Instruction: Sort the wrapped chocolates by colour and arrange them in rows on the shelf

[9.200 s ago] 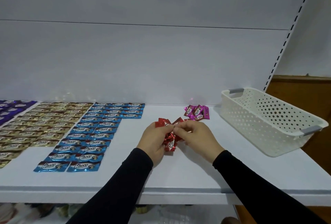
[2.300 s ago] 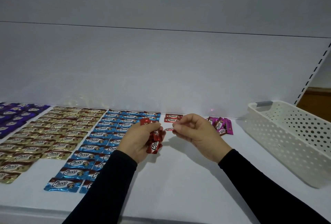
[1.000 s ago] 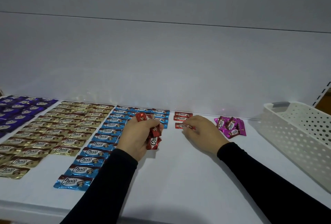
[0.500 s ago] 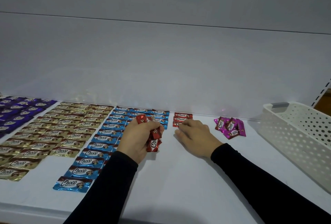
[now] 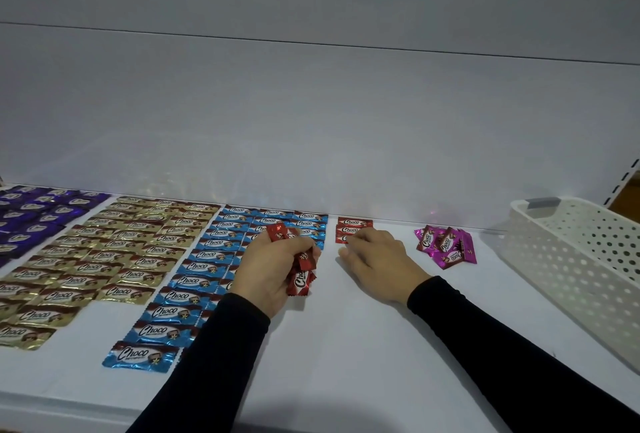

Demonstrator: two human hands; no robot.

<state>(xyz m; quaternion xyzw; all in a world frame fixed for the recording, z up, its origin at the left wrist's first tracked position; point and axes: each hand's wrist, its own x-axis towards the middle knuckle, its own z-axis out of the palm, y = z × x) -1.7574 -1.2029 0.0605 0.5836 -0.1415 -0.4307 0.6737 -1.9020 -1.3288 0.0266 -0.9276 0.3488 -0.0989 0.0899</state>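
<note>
The left hand (image 5: 273,268) is curled tight around a bunch of red chocolates (image 5: 300,271), which stick out above its fingers and below its palm; this grip is held over the white shelf (image 5: 346,356), just right of the blue rows. The right hand (image 5: 377,259) lies low on the shelf with its fingers laid fairly flat, fingertips on the nearest piece of a short red column (image 5: 351,229) started at the back of the shelf; whether that grip pinches the wrapper or only presses it cannot be told, as the fingers cover most of it. At least three red pieces sit in that column, one behind the other, close together

To the left of the red column the blue chocolates (image 5: 194,280) run in rows from the back wall towards the front edge. Left of those lie the gold chocolates (image 5: 104,259), and at the far left the purple chocolates (image 5: 27,218), partly cut off by the frame. To the right of the right hand, apart from it, a loose heap of pink chocolates (image 5: 446,245) rests unsorted. Further right stands a white perforated basket (image 5: 575,280) with a grey handle on its rim. Both arms wear black sleeves (image 5: 502,346)
</note>
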